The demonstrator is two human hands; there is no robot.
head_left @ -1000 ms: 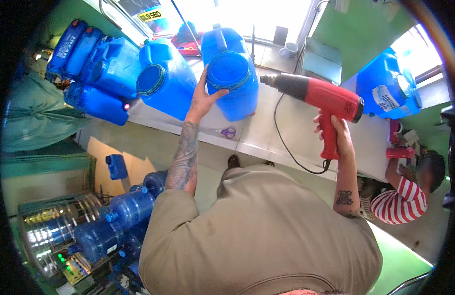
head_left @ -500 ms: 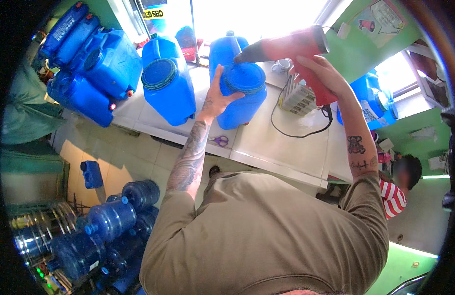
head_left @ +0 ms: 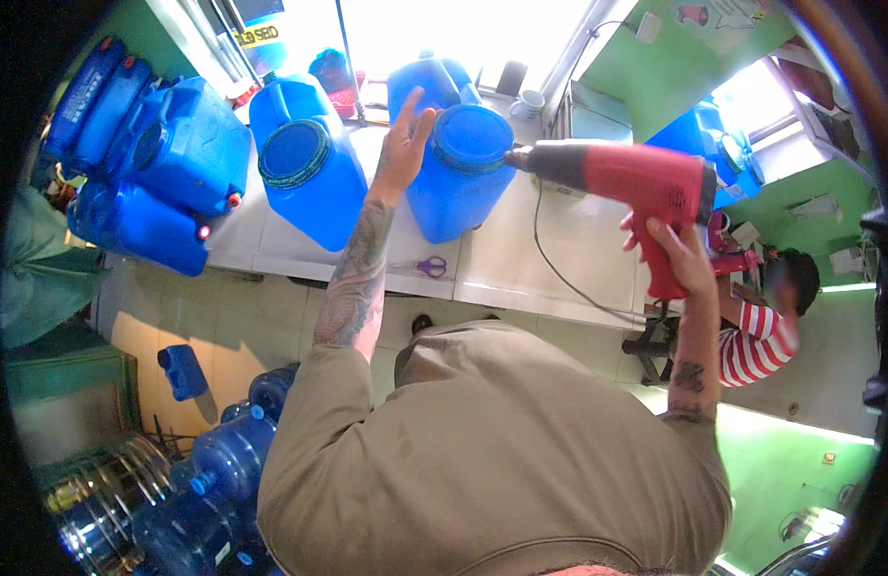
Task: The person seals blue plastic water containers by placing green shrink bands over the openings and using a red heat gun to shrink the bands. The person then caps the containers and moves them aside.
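"Heat gun first: which hand has it, and how firmly?"

"The right hand. Its fingers are wrapped around the red handle, closed on it, with the gun's body lying level above the fist. The dark front end points to the person's left."

"Where does the nozzle sit?"

"Right at the right-hand edge of the wide blue lid on the nearer blue container. Whether metal meets plastic, I cannot tell from this angle."

"And the left hand?"

"Nothing in it. The palm is flat, the fingers reach straight up and away from the body, and the thumb stands apart from them. It is just beside the lid's left edge; whether the thumb brushes the rim, I can't tell."

"So where exactly is that container?"

"On the white counter, between the two hands, in front of the bright window. A second blue container, with a dark-rimmed lid, is to its left, past the left forearm."

"Anything else close by?"

"Purple-handled scissors near the counter's front edge, and a white mug beyond the nozzle. The gun's black cord curves across the countertop."
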